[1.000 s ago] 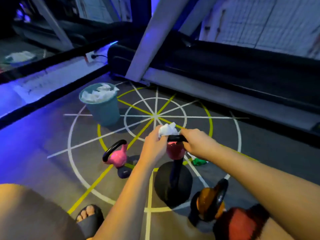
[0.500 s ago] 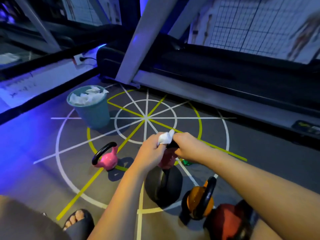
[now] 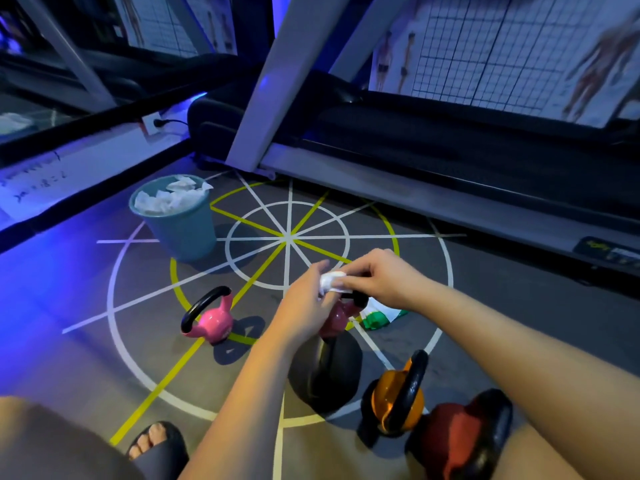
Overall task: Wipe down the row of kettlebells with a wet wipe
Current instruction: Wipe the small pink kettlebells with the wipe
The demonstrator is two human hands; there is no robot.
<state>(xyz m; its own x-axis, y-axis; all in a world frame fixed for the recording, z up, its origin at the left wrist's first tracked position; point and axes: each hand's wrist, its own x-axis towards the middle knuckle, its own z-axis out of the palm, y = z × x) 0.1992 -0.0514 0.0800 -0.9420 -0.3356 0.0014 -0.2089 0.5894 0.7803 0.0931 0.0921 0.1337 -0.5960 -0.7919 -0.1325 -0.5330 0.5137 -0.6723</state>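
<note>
A crumpled white wet wipe (image 3: pixel 329 281) sits between my two hands above the black handle (image 3: pixel 360 300) of a dark pink kettlebell (image 3: pixel 337 318). My left hand (image 3: pixel 306 303) holds the wipe from the left, fingers curled round it. My right hand (image 3: pixel 381 278) pinches the same wipe from the right with thumb and fingertips. Most of that handle is hidden by my hands. A bright pink kettlebell (image 3: pixel 211 318) stands on the floor to the left. Nearer on the right are an orange kettlebell (image 3: pixel 398 400) and a red kettlebell (image 3: pixel 460 441).
A teal bin (image 3: pixel 183 230) full of used wipes stands at the back left. A green and white wipe packet (image 3: pixel 379 317) lies right of my hands. A treadmill (image 3: pixel 433 188) runs along the back. My sandalled foot (image 3: pixel 156 445) is at the lower left. Painted lines cross the floor.
My right hand has let go of the kettlebell handle and now pinches the wipe held in my left hand. My view has shifted slightly, with everything sitting further left.
</note>
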